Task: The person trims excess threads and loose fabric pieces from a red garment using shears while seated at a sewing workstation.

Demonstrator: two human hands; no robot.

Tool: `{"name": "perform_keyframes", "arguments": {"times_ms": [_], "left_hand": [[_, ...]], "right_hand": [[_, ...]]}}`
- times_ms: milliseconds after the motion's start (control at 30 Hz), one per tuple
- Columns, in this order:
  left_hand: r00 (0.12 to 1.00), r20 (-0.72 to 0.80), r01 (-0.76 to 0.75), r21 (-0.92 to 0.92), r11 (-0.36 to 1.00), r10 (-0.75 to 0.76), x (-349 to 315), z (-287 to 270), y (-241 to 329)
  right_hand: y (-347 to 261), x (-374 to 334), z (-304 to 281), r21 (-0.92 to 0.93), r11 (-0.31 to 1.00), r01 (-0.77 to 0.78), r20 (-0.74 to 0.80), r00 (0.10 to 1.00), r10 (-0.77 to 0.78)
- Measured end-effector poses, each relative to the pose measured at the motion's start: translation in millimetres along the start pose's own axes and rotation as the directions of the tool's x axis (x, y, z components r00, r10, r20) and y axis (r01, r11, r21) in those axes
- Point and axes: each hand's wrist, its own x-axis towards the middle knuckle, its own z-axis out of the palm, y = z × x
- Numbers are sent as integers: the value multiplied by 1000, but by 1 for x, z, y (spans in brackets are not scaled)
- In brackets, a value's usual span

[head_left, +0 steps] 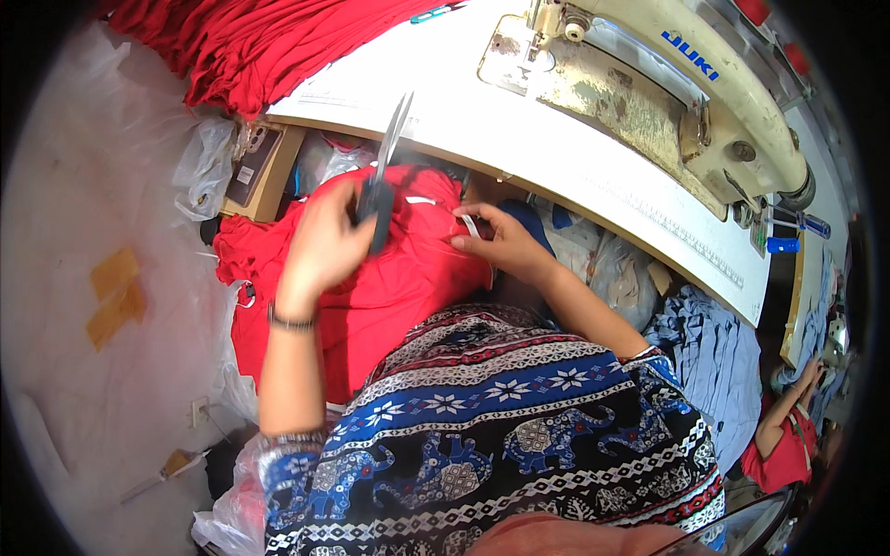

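Observation:
My left hand [326, 243] is closed round the black handle of a pair of scissors [394, 134]. Their blades point away from me, over the table's front edge, and the handle is slightly blurred. Red fabric [348, 295] lies bunched across my lap and under both hands. At its right side, my right hand [508, 243] pinches a small white label [470, 225] between thumb and fingers. A second white strip [420, 200] shows on the red cloth between the two hands.
A sewing machine [649, 111] stands on the white table [445, 116]. Red fabric is heaped [250, 46] at the far left. A screwdriver [814, 224] lies at the right edge. Blue-grey cloth [709, 361] hangs at my right, near another person in red [783, 445].

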Motion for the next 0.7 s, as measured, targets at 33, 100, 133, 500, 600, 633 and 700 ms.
{"name": "perform_keyframes", "arguments": {"times_ms": [33, 100, 133, 500, 600, 633, 700], "left_hand": [[990, -79, -116, 55, 992, 120, 26, -1, 0], [981, -94, -150, 168, 974, 168, 79, -3, 8], [993, -39, -96, 232, 968, 107, 105, -1, 24], [847, 296, -452, -41, 891, 443, -29, 49, 24], [909, 0, -411, 157, 898, 416, -51, 94, -27], [911, -170, -376, 29, 926, 376, -52, 84, -34], [862, -468, -334, -236, 912, 194, -65, 53, -47]], "right_hand": [[6, -3, 0, -45, 997, -69, 32, 997, 70], [25, -4, -3, -67, 987, -146, 67, 986, 150], [36, -8, -8, -33, 989, -144, 58, 988, 146], [-46, -14, -22, 678, 726, -114, -77, 971, 226], [-50, -5, -22, 729, 682, 65, -136, 989, 51], [-60, -4, -20, 690, 711, 138, -208, 978, 13], [-90, 5, -17, 493, 844, 211, -214, 970, -117]]}}
